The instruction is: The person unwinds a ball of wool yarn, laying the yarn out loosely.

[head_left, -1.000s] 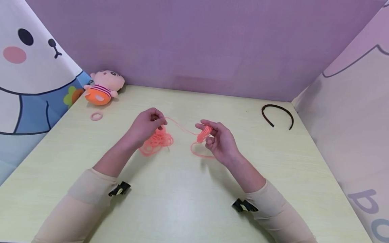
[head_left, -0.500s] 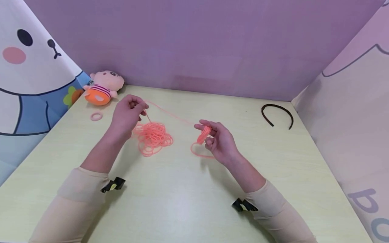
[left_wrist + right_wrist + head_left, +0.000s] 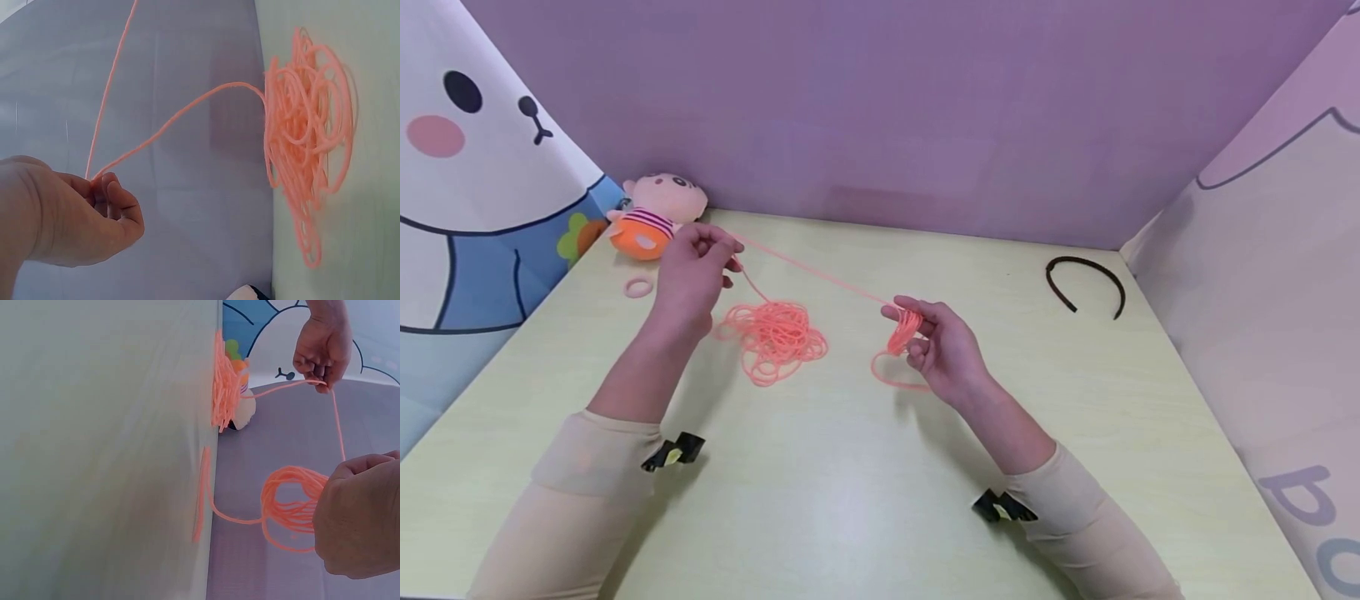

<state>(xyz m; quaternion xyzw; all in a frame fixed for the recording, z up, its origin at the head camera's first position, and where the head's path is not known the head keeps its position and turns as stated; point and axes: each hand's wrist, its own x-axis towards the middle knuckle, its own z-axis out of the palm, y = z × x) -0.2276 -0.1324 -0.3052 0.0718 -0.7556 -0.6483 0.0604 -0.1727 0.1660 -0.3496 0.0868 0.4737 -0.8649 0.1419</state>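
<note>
Coral-pink yarn lies in a loose tangled pile (image 3: pixel 777 333) on the table; the left wrist view shows this pile (image 3: pixel 306 125) at the right. My left hand (image 3: pixel 691 271) is raised up and left of it, pinching the strand between thumb and fingers. From that pinch the strand (image 3: pixel 808 268) runs straight to my right hand (image 3: pixel 949 354), whose fingers carry a wound bundle of loops (image 3: pixel 904 332). In the right wrist view the bundle (image 3: pixel 289 500) hangs as a round coil beside the right hand (image 3: pixel 359 515). A loose tail (image 3: pixel 898 385) curves below it.
A pink plush toy (image 3: pixel 662 204) with orange bottoms sits at the back left, partly behind my left hand. A pink ring (image 3: pixel 637 287) lies just in front of it. At the back right is a dark headband (image 3: pixel 1086 264). A purple panel (image 3: pixel 880 108) stands behind the table (image 3: pixel 850 467).
My left hand has moved left and away toward the toy, still pinching the strand. The strand between the hands is longer and straighter. My right hand has hardly moved.
</note>
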